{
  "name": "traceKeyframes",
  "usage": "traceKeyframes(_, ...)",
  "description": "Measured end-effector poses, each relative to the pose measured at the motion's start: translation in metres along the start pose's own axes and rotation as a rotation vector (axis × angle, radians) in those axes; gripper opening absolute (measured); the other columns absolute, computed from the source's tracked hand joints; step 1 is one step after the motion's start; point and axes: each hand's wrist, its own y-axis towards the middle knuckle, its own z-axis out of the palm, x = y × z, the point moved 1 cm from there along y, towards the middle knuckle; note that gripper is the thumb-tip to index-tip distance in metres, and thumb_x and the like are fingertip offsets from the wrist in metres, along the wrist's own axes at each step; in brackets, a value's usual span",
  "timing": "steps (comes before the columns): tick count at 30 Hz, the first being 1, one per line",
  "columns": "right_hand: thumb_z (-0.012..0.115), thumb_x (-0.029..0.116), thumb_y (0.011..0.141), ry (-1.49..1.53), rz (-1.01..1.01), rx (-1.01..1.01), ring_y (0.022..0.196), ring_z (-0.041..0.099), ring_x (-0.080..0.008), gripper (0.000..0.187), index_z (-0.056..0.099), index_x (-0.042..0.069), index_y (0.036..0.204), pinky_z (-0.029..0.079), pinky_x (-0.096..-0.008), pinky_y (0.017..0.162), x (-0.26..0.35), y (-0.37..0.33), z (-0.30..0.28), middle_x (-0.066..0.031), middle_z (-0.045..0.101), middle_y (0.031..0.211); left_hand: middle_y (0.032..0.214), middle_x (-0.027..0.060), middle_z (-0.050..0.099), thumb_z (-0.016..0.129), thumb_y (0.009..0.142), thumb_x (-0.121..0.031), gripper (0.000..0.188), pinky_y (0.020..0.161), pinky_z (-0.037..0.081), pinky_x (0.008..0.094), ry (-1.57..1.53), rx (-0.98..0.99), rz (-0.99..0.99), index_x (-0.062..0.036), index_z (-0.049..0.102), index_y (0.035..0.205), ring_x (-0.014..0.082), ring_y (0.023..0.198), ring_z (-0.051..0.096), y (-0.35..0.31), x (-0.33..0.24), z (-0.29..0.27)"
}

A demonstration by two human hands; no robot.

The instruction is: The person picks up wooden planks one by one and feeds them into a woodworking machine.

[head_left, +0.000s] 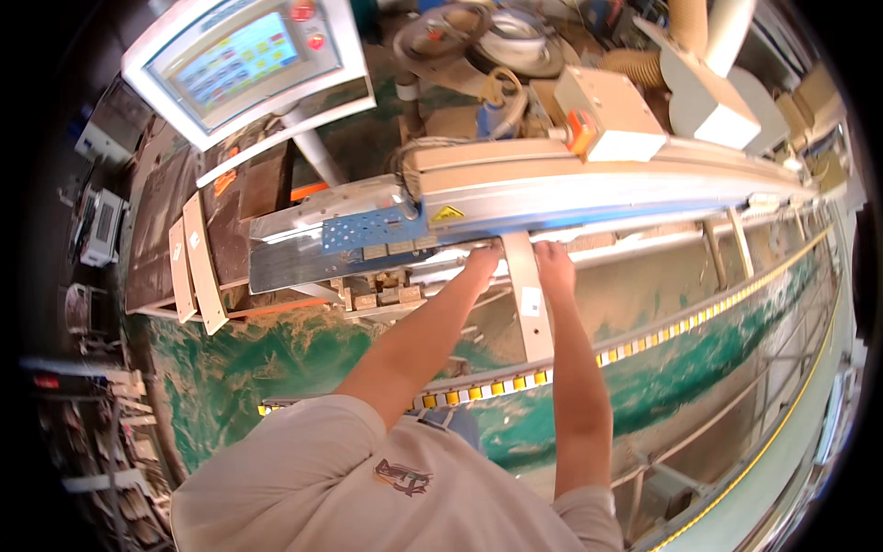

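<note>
A pale, narrow wooden board [521, 269] with a white label and a small hole near its close end lies between my hands. Its far end meets the lower edge of a long machine with a blue and silver beam [589, 195]. On the board's left edge, my left hand [484, 261] is closed, its fingertips partly hidden at the machine. Along the opposite edge my right hand [555, 264] is closed too, fingers curled toward the beam. The board's near end rests by a rail of yellow and white rollers [538, 378].
A control panel with a lit screen [235, 63] stands at upper left. Two similar boards [198, 258] lean against a brown table [156, 230]. Left of my hands is a metal plate [294, 262]. The roller rail curves across in front of my body, over a dusty green floor [303, 354].
</note>
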Motion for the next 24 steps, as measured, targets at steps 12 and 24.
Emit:
traceKeyframes(12, 0.061, 0.037, 0.106, 0.513, 0.422, -0.218, 0.045, 0.049, -0.0118, 0.039, 0.064, 0.004, 0.086, 0.039, -0.0279, 0.047, -0.001, -0.292, 0.051, -0.0050, 0.053, 0.051, 0.086, 0.0085, 0.073, 0.074, 0.090, -0.018, 0.024, 0.066, 0.054, 0.0404, 0.122, -1.093, 0.618, -0.0034, 0.070, 0.109, 0.0222, 0.073, 0.069, -0.176, 0.044, -0.572)
traceKeyframes(24, 0.064, 0.017, 0.103, 0.359, 0.026, 0.702, 0.094, 0.073, -0.0187, 0.035, 0.061, -0.001, 0.133, 0.059, -0.0314, 0.079, 0.247, -0.282, 0.284, -0.0112, 0.075, 0.107, 0.106, 0.0090, 0.073, 0.073, 0.097, -0.017, 0.031, 0.080, 0.059, 0.0305, -0.753, -0.471, 0.307, -0.0032, 0.065, 0.124, 0.0182, 0.092, 0.071, -0.219, 0.064, -0.860)
